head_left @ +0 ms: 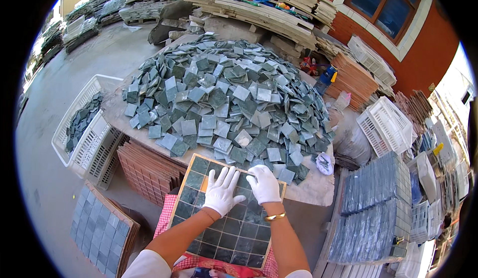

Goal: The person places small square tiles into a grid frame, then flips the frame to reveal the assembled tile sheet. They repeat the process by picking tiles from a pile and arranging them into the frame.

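Observation:
A wooden tray (pixel 181 190) with rows of dark green square stone tiles (pixel 232 225) rests tilted across my lap, against the near side of a stone-topped table (pixel 313 191). One cell (pixel 204 184) near its far left corner shows bare orange board. My left hand (pixel 222 191), in a white glove, lies flat on the tiles with fingers spread. At the tray's far edge is my right hand (pixel 264 183), also gloved, its fingers bent down onto the tiles; what they grip, if anything, is hidden. Just beyond both hands spreads a large heap of loose grey-green tiles (pixel 219 99).
A white crate (pixel 89 151) of tiles stands left of the table, above stacked reddish grid boards (pixel 149 173). A tiled panel (pixel 99 230) sits lower left. Wrapped tile stacks (pixel 371 208) and white crates (pixel 386 126) line the right. A blue bottle (pixel 326 78) stands behind the heap.

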